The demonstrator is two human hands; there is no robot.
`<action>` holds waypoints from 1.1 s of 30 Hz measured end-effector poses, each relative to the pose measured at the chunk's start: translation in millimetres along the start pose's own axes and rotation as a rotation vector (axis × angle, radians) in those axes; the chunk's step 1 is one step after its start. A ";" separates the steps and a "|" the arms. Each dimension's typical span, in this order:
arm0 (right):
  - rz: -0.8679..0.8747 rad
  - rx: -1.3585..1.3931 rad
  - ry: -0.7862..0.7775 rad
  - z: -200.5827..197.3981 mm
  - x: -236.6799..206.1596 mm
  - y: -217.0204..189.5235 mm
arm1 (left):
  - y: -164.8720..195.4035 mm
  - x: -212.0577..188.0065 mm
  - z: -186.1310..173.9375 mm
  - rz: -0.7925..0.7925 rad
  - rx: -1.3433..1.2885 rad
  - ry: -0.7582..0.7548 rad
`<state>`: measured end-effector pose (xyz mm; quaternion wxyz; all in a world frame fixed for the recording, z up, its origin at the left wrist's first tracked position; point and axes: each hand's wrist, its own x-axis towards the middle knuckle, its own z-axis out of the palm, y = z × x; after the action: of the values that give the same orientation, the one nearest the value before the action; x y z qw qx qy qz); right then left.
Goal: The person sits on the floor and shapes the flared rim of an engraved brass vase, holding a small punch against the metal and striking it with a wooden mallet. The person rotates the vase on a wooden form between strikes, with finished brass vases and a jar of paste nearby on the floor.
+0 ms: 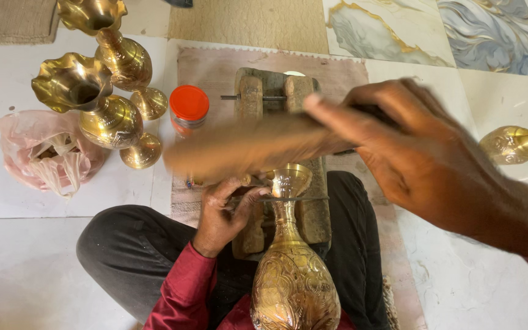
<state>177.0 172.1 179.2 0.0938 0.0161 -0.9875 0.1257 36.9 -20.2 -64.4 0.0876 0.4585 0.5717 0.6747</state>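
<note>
Our left hand point(224, 211) pinches a thin chisel point(288, 198) against the brass vase point(291, 275). Our right hand point(423, 156) grips the blurred wooden mallet point(245, 146); we should strike squarely.

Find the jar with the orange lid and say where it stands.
In the head view the jar with the orange lid stands upper left of centre, between the two brass vases and the wooden block.

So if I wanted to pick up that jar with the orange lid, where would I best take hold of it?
Probably by the lid, from straight above. The jar with the orange lid stands upright on the mat, its round lid facing up with clear space over it. The sides are tighter: two brass vases lie close on one side and the wooden block on the other. A grip around the lid's rim should fit.
</note>
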 end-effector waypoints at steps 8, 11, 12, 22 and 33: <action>-0.074 -0.216 0.100 6.1 -23.8 13.9 | -10.0 -3.5 -6.0 0.053 0.159 -0.040; -0.141 -0.631 0.083 7.2 -37.3 6.0 | -5.7 -3.3 -6.9 0.035 0.072 -0.048; -0.221 -0.937 0.079 6.6 -43.0 5.3 | -5.1 -0.7 -6.8 0.049 0.034 -0.040; 0.701 0.764 0.117 107.6 -148.5 22.0 | 28.8 -56.8 15.5 -0.213 0.056 0.813; 0.845 1.317 0.116 182.5 -181.1 -54.9 | 43.1 -90.9 58.7 -0.241 -0.037 0.840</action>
<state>324.7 74.6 -15.2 0.0608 -0.3152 -0.6255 0.7111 147.9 -52.3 -79.1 -0.0664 0.0728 0.5949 0.7978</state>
